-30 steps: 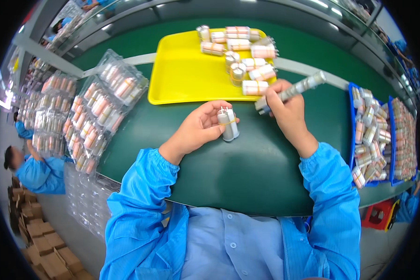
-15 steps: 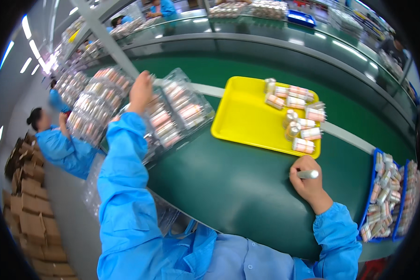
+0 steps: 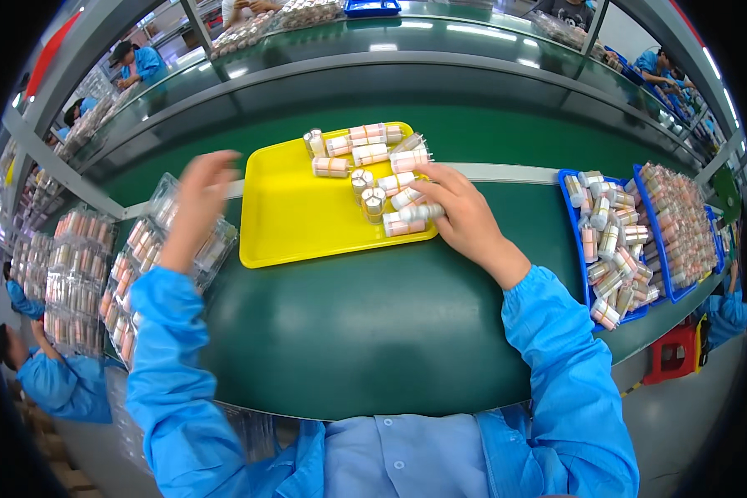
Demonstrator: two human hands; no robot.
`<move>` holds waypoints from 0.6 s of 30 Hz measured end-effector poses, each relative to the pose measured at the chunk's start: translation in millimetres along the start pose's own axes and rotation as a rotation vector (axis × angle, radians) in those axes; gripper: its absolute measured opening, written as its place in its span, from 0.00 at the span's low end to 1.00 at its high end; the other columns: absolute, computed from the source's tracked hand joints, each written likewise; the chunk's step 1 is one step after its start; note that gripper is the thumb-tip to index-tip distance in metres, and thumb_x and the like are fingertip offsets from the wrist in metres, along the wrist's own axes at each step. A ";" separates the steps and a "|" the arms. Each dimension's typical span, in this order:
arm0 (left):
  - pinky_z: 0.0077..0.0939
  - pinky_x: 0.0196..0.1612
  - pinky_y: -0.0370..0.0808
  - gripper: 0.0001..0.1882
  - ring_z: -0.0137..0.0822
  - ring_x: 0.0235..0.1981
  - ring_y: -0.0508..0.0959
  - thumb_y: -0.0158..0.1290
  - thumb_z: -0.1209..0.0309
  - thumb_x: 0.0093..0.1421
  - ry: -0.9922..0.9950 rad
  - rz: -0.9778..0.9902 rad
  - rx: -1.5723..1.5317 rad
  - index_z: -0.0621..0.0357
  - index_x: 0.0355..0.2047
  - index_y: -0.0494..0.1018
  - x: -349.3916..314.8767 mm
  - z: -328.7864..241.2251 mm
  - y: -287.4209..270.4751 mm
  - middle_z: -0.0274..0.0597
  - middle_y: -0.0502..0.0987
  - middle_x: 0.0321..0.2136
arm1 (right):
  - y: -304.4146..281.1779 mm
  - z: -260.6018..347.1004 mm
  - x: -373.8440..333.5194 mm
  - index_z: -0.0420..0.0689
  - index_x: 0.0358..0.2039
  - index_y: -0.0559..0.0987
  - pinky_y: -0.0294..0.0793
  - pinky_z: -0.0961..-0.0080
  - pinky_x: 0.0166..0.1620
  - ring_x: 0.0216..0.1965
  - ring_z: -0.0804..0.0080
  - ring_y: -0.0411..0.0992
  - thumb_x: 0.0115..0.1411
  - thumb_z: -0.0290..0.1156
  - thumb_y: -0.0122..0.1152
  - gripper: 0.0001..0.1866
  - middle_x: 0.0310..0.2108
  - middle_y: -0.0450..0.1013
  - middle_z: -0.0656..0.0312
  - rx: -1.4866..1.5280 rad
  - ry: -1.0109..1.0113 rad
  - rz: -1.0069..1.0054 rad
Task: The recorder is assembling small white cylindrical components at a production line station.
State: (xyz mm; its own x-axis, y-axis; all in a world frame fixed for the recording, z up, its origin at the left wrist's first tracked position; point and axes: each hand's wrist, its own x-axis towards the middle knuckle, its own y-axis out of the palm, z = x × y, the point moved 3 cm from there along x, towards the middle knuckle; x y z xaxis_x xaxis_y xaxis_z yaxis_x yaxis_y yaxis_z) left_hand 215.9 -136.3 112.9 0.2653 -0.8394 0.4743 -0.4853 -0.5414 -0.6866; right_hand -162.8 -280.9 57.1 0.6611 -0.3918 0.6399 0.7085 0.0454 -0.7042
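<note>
A yellow tray lies on the green table, with several small pale-pink and silver cylinders toward its right side, some upright and some on their sides. At the tray's right edge my right hand is closed around a whitish pen-like stick, its fingertips close to the nearest cylinders. My left hand, smeared by motion, is raised between the tray and the clear plastic packs of cylinders. Its fingers look stretched out, and nothing shows in them.
Blue bins filled with loose cylinders stand at the right. More clear packs are stacked at the far left, near a person in blue. A metal frame rises there. A red stool stands beyond the table's right end.
The view has swung to the right. My left hand has come away from the clear packs toward the yellow tray. My right hand has moved up to the tray's right edge, still holding the stick.
</note>
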 end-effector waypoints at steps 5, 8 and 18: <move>0.43 0.69 0.62 0.29 0.55 0.68 0.62 0.63 0.70 0.59 0.407 0.364 0.118 0.47 0.61 0.71 -4.3 -107.0 114.3 0.51 0.64 0.67 | 19.5 -18.8 2.8 0.43 0.53 0.77 0.69 0.59 0.64 0.61 0.52 0.67 0.51 0.17 0.59 0.26 0.58 0.70 0.54 0.081 0.058 0.124; 0.43 0.68 0.63 0.27 0.54 0.66 0.63 0.65 0.68 0.58 0.349 0.553 0.040 0.47 0.59 0.74 2.5 -99.7 139.8 0.51 0.66 0.63 | 22.7 -17.0 5.6 0.44 0.51 0.78 0.72 0.60 0.59 0.56 0.52 0.70 0.53 0.17 0.60 0.23 0.52 0.72 0.54 0.171 0.136 0.177; 0.42 0.54 0.72 0.22 0.50 0.50 0.71 0.68 0.60 0.53 0.445 0.259 0.107 0.53 0.45 0.77 -2.0 -103.4 122.2 0.45 0.74 0.44 | -9.4 -1.0 15.3 0.44 0.47 0.78 0.74 0.59 0.52 0.48 0.51 0.73 0.54 0.17 0.60 0.18 0.45 0.75 0.54 0.242 0.130 -0.099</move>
State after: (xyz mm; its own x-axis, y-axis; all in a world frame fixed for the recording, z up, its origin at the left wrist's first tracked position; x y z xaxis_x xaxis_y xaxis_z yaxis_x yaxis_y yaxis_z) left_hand 69.9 -195.8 85.0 -0.2428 -0.8576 0.4534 -0.3943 -0.3398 -0.8538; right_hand -159.6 -288.2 73.1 0.5595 -0.5190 0.6463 0.8169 0.2132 -0.5360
